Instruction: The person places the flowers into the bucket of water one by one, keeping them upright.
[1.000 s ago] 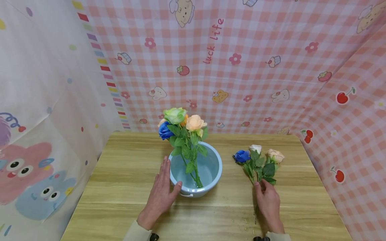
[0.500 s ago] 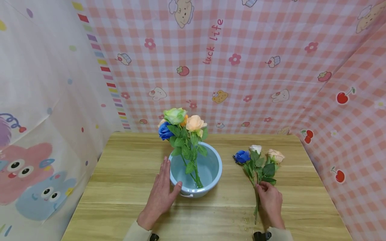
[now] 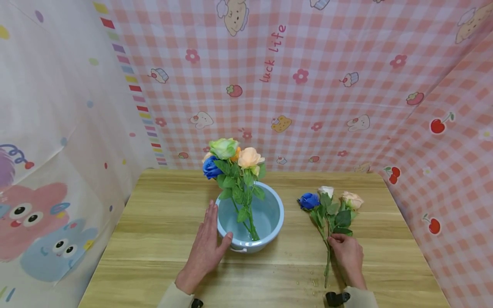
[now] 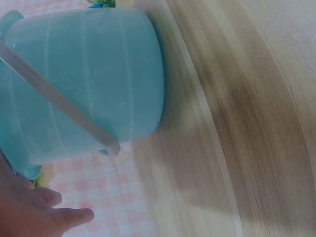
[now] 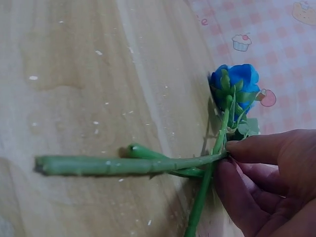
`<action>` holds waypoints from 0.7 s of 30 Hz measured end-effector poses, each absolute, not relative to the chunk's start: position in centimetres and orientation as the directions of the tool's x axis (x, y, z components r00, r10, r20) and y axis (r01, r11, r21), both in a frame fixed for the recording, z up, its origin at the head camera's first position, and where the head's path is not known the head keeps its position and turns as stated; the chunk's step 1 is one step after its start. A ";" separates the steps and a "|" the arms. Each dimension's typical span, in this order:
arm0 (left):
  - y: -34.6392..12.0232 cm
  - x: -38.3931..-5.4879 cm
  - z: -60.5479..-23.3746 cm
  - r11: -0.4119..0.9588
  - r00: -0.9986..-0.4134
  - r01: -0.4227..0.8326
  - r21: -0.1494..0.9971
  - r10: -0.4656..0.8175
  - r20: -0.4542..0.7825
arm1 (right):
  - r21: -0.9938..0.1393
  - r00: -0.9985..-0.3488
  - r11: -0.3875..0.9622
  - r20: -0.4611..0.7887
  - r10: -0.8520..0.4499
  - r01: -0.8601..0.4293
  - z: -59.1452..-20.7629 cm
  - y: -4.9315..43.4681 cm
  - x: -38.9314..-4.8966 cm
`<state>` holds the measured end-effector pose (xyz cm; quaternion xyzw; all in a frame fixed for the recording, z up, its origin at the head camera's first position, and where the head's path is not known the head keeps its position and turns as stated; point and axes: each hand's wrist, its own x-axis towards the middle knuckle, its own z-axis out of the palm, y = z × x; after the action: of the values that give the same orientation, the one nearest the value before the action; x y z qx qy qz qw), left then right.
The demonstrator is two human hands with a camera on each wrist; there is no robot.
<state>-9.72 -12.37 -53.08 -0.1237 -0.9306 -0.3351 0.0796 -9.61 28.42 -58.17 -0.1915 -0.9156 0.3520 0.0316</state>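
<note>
A light blue bucket (image 3: 271,231) stands on the table, holding several artificial roses: a green rose (image 3: 223,148), a peach rose (image 3: 250,157) and a blue rose (image 3: 211,167) among them. Against its left side rests my left hand (image 3: 206,244), fingers straight, thumb at the front rim. On the right lie another blue rose (image 3: 309,200), a white rose (image 3: 326,191) and a second peach rose (image 3: 352,199), their leafy stems crossing. Thumb and forefinger of my right hand (image 3: 347,254) pinch one green stem (image 5: 123,165); I cannot tell which bloom it bears.
The wooden table (image 3: 161,256) has small droplets and specks (image 3: 313,282) near its front. A pink checked cloth (image 3: 292,102) hangs behind and to the right, a white printed cloth (image 3: 77,128) to the left. The bucket has a pale handle (image 4: 64,103).
My right hand has shifted slightly right and toward me along the stems, and more of the lower stems now shows. My left hand, the bucket and its roses look the same.
</note>
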 end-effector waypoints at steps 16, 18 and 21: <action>-12.4 -9.7 -53.2 0.744 -0.955 0.288 0.603 0.178 0.238 | -0.695 -0.902 0.613 -0.125 0.413 0.376 -57.1 28.3 -9.3; -12.4 -9.7 -53.2 0.746 -0.956 0.286 0.601 0.177 0.235 | -0.700 -0.901 0.611 -0.109 0.420 0.369 -57.0 28.2 -9.3; -12.4 -9.8 -53.2 0.747 -0.954 0.289 0.599 0.175 0.242 | -0.705 -0.900 0.617 -0.071 0.429 0.350 -56.8 28.0 -9.2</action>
<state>-9.76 -12.43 -53.23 -0.1246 -0.9307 -0.3332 0.0852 -9.20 28.00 -56.77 -0.2169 -0.8977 0.3800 0.0522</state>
